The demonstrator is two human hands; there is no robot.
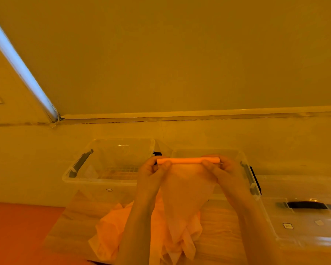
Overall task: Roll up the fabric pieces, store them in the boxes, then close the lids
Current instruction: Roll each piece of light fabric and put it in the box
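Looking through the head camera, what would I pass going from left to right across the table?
Open clear box with a dark latch → left hand → rolled fabric piece, which both hands hold → right hand → clear lid with a black handle.

No readable text for you anywhere. Small dark-edged label (109, 190) on the front wall of the clear box (96, 180), left of and below your grip, is too small to read. Same for the sticker (287, 225) on the lid (302, 222) lower right.
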